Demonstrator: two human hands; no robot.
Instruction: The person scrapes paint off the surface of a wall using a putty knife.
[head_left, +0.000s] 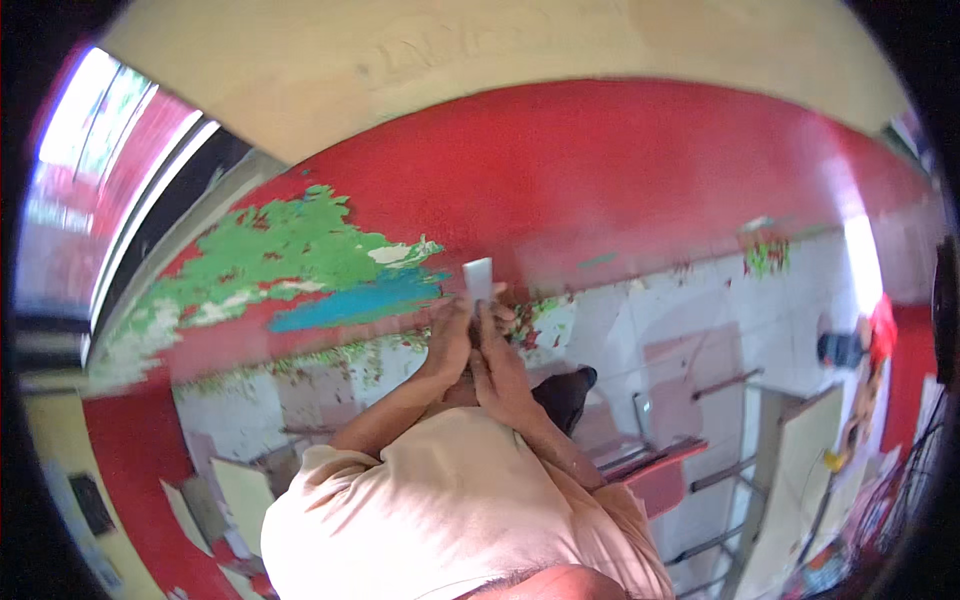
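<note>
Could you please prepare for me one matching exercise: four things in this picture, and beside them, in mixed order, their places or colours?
1. Flat-bladed tool
2. Blue patch
3. Green and red flakes
4. Upper wall

A. Cream-coloured, above the red band
B. Held between left hand and right hand
C. Scattered on the pale floor
D. Just below the green patch

Pairs: 1-B, 2-D, 3-C, 4-A

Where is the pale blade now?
In the head view, near the centre, the pale blade juts above the left hand and right hand, right of the wall's blue patch.
</note>
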